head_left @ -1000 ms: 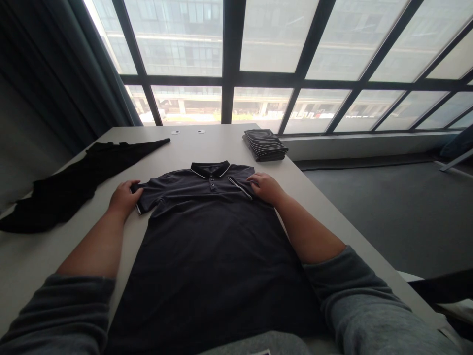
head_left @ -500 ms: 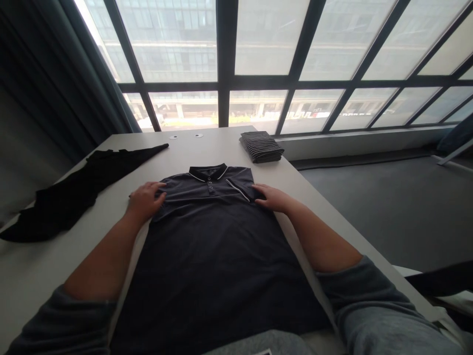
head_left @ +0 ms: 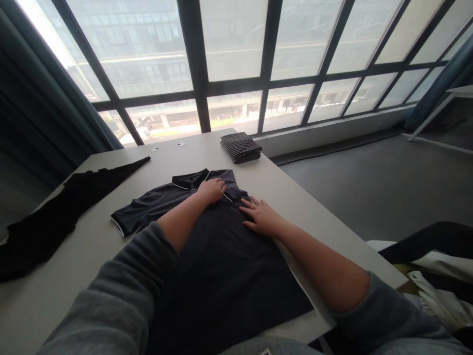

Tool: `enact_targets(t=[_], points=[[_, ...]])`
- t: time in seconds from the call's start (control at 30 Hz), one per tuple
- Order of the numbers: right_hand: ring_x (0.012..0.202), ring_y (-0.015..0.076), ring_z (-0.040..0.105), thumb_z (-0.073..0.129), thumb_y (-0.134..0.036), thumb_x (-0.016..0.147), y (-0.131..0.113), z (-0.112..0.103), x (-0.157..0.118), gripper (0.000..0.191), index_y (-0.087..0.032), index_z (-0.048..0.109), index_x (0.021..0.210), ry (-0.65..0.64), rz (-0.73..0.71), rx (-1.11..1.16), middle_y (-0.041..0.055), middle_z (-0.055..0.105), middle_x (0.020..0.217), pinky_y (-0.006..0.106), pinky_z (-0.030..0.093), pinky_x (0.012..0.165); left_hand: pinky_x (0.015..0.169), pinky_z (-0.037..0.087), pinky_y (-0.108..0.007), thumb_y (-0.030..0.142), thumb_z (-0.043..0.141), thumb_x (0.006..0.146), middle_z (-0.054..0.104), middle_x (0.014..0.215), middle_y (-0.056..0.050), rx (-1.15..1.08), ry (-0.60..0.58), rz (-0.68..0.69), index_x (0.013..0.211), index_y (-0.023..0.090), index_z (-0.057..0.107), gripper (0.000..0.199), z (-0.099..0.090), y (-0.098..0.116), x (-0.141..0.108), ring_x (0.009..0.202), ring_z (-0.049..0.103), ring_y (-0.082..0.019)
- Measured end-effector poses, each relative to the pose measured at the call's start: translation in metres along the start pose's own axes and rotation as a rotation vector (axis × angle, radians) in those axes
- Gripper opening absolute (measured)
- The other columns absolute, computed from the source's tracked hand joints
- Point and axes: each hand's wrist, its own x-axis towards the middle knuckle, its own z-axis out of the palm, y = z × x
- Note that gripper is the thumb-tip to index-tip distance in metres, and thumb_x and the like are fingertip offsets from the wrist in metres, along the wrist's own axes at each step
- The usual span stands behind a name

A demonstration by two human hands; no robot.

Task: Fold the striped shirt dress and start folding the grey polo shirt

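Observation:
A dark polo shirt [head_left: 221, 266] lies front side up on the white table [head_left: 295, 197], its collar toward the window. Its sleeve at the left is spread out, with a white-edged cuff; the sleeve at the right is folded in over the chest. My left hand [head_left: 212, 190] rests on the upper chest beside the buttons, partly covering the folded sleeve. Lying on the shirt's right edge below that sleeve, my right hand [head_left: 261, 216] has its fingers spread. Neither hand grips anything visible.
A folded striped garment [head_left: 241, 148] sits near the far right table edge. Black clothing [head_left: 55, 212] stretches along the left side. Light and dark fabrics [head_left: 439, 276] are heaped beyond the right edge, above the grey floor. A tall window stands behind the table.
My left hand has moved right from the left sleeve to the chest. The left sleeve now lies spread outward. My right hand has shifted slightly down the shirt's edge, and the view has turned right.

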Motion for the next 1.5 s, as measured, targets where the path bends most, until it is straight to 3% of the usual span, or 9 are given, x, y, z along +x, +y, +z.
enact_targets(t=[0.2,0.3,0.4,0.57,0.77,0.97,1.1,1.3,1.5], points=[[0.162,0.0385,0.018,0.047,-0.067,0.1,-0.023,0.019,-0.033,0.081,-0.026,0.034,0.168,-0.094,0.007,0.079,0.011,0.018,0.175,0.064,0.013,0.13,0.116,0.034,-0.071,0.061,0.036,0.102,0.025,0.175,-0.014,-0.001,-0.124,-0.198,0.166,0.033,0.036,0.07,0.026,0.0,0.08,0.156,0.03,-0.048],[0.163,0.039,0.014,0.047,-0.07,0.099,-0.029,0.022,-0.042,0.083,-0.028,0.032,0.169,-0.089,0.017,0.096,0.0095,0.014,0.175,0.066,0.008,0.13,0.112,0.029,-0.081,0.067,0.031,0.1,0.011,0.178,-0.011,-0.016,-0.164,-0.282,0.171,0.034,0.023,0.078,0.036,-0.005,0.097,0.158,0.016,-0.055],[0.162,0.0394,0.014,0.049,-0.072,0.097,-0.032,0.022,-0.046,0.085,-0.029,0.032,0.169,-0.111,0.032,0.109,0.0098,0.013,0.175,0.067,0.006,0.13,0.113,0.022,-0.084,0.075,0.025,0.097,0.002,0.179,-0.003,-0.049,-0.189,-0.325,0.171,0.04,0.014,0.082,0.039,-0.01,0.104,0.16,0.003,-0.053],[0.162,0.037,0.018,0.053,-0.073,0.095,-0.029,0.014,-0.041,0.085,-0.036,0.032,0.168,-0.098,0.014,0.134,0.006,0.018,0.175,0.065,0.005,0.13,0.115,0.025,-0.08,0.08,0.025,0.094,0.003,0.18,0.001,-0.084,-0.13,-0.337,0.169,0.046,0.015,0.083,0.042,-0.019,0.105,0.162,0.0,-0.048],[0.161,0.0414,0.019,0.056,-0.069,0.094,-0.031,0.004,-0.04,0.085,-0.029,0.037,0.167,-0.153,0.035,0.152,0.0089,0.017,0.175,0.068,0.008,0.129,0.119,0.027,-0.072,0.077,0.024,0.097,0.011,0.179,-0.002,-0.042,-0.057,-0.358,0.169,0.042,0.024,0.08,0.041,-0.017,0.102,0.162,0.011,-0.043],[0.16,0.0381,0.027,0.061,-0.058,0.096,-0.046,-0.009,-0.042,0.081,-0.02,0.042,0.165,-0.154,0.002,0.07,0.0145,0.025,0.173,0.058,0.013,0.133,0.118,0.035,-0.059,0.056,0.033,0.102,0.041,0.166,-0.023,0.021,-0.01,-0.418,0.159,0.015,0.048,0.072,0.038,0.005,0.111,0.15,0.041,-0.043],[0.16,0.0368,0.025,0.062,-0.051,0.098,-0.056,-0.019,-0.045,0.085,-0.006,0.037,0.165,-0.23,-0.111,0.078,0.0224,0.021,0.172,0.049,0.024,0.131,0.125,0.028,-0.056,0.058,0.027,0.103,0.031,0.172,-0.019,0.02,0.021,-0.449,0.163,0.014,0.042,0.076,0.046,0.014,0.113,0.158,0.03,-0.039],[0.161,0.0368,0.023,0.064,-0.051,0.098,-0.059,-0.02,-0.047,0.088,-0.007,0.032,0.167,-0.271,-0.108,0.114,0.0211,0.016,0.174,0.047,0.023,0.132,0.127,0.019,-0.061,0.069,0.023,0.1,0.017,0.175,-0.023,-0.019,0.031,-0.539,0.169,0.011,0.029,0.09,0.058,0.002,0.121,0.162,0.015,-0.043],[0.161,0.0378,0.02,0.064,-0.05,0.098,-0.059,-0.021,-0.048,0.087,-0.007,0.032,0.167,-0.288,-0.117,0.137,0.0224,0.014,0.174,0.049,0.022,0.132,0.131,0.015,-0.054,0.064,0.022,0.102,0.017,0.176,-0.019,-0.046,0.034,-0.426,0.168,0.009,0.03,0.086,0.054,-0.015,0.133,0.164,0.015,-0.033]])
